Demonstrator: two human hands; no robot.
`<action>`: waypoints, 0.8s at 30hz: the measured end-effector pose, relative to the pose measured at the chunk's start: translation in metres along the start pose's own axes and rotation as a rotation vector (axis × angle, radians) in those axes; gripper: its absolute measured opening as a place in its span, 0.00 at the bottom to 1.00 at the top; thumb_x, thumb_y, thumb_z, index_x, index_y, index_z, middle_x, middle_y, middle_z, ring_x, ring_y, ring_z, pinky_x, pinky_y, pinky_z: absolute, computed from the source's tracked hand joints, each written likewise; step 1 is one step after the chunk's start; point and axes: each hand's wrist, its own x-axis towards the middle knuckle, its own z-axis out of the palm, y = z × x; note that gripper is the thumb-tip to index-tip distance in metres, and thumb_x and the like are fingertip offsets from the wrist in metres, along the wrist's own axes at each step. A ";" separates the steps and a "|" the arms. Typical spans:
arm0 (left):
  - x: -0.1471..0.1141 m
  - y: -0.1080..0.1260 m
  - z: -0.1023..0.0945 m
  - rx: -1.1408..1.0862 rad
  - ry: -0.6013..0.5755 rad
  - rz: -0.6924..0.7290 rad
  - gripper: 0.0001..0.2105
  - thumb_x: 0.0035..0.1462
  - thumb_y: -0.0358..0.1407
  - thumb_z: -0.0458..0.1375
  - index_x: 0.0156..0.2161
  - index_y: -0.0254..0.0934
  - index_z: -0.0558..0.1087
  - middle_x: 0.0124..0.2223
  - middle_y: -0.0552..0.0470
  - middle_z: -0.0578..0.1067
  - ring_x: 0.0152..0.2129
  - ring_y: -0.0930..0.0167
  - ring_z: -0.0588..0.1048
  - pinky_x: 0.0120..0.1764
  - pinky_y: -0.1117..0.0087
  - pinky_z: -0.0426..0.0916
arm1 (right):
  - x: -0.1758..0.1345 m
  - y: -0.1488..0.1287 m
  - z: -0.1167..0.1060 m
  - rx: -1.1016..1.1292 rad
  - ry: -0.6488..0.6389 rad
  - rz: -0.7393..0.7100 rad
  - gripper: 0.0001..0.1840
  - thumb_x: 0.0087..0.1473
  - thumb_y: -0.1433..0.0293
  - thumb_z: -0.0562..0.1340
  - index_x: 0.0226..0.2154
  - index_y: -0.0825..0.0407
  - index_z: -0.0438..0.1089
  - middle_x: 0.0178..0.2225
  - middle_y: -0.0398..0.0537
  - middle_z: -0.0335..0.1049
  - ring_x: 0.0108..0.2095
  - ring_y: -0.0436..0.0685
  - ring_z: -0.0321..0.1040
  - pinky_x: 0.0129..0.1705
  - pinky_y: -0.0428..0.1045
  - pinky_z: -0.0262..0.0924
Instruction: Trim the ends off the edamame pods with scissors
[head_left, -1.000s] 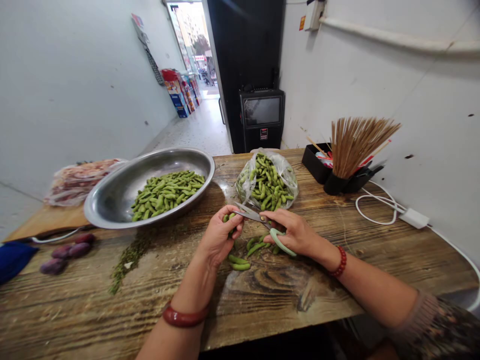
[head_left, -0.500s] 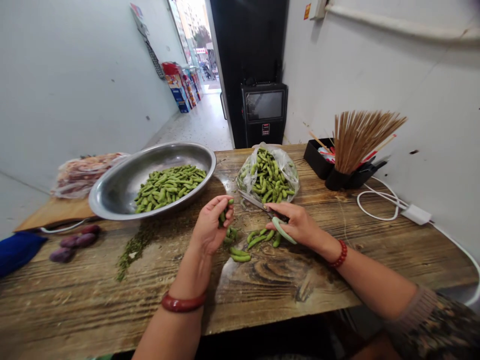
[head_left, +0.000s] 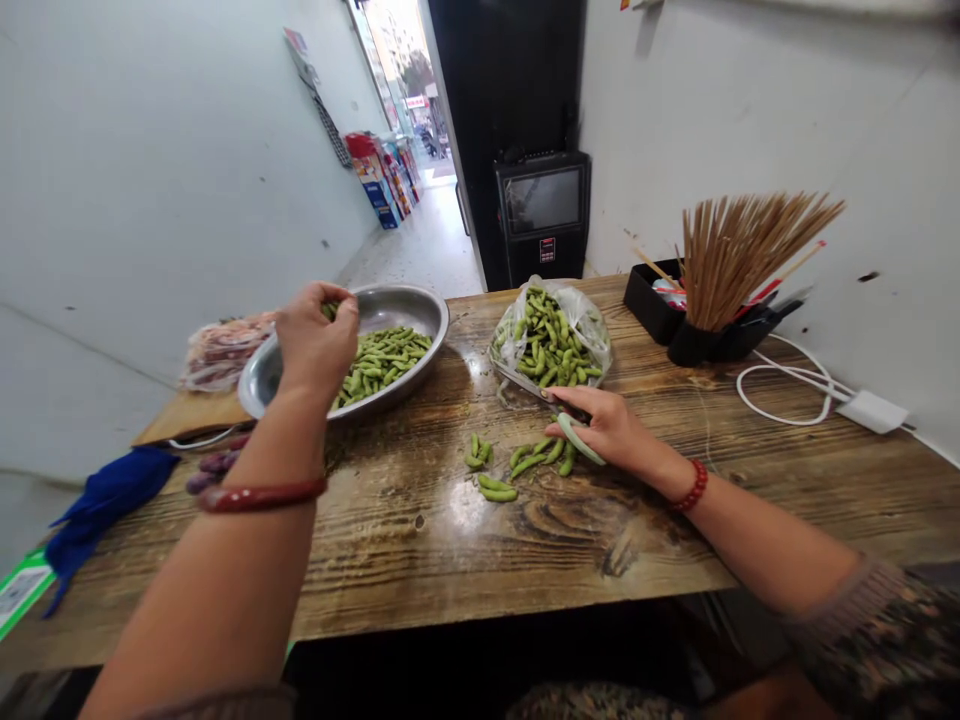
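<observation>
1. In the head view, holds some green pods (head_left: pixel 330 311) in the left hand (head_left: pixel 313 345), with fingers bent tight around them; cannot tell the count.
2. Keeps them over the left part of the metal bowl (head_left: pixel 386 303) as seen here, with the pod pile (head_left: pixel 390 360) low and to the right of that hand; cannot tell the height.
3. Grips scissors (head_left: pixel 579 442) in the right hand (head_left: pixel 615 428), pointing far and left, to the near edge of the plastic bag (head_left: pixel 590 330).
4. Between both hands, on the near table (head_left: pixel 420 570): loose pods (head_left: pixel 499 494), closer to the right hand, with the nearest two lying long ways left to right.
</observation>
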 end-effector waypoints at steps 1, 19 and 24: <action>0.007 -0.004 -0.005 0.128 -0.029 0.056 0.12 0.52 0.35 0.57 0.41 0.31 0.71 0.37 0.47 0.71 0.38 0.65 0.69 0.44 0.61 0.64 | 0.000 0.000 0.000 0.002 0.008 -0.003 0.25 0.51 0.61 0.66 0.50 0.53 0.69 0.42 0.54 0.74 0.39 0.59 0.72 0.43 0.51 0.67; -0.153 -0.001 0.062 -0.088 -0.676 0.105 0.05 0.47 0.35 0.61 0.31 0.38 0.76 0.27 0.52 0.70 0.25 0.70 0.67 0.29 0.70 0.59 | 0.003 -0.007 -0.006 0.010 -0.027 0.013 0.25 0.50 0.62 0.66 0.50 0.53 0.69 0.41 0.53 0.74 0.36 0.56 0.71 0.41 0.50 0.66; -0.146 0.020 0.089 -0.386 -0.605 -0.021 0.02 0.45 0.32 0.62 0.24 0.36 0.74 0.24 0.53 0.71 0.24 0.72 0.67 0.29 0.72 0.60 | 0.004 -0.007 -0.007 0.021 -0.016 0.025 0.25 0.49 0.63 0.67 0.49 0.54 0.69 0.42 0.54 0.74 0.40 0.58 0.72 0.44 0.51 0.66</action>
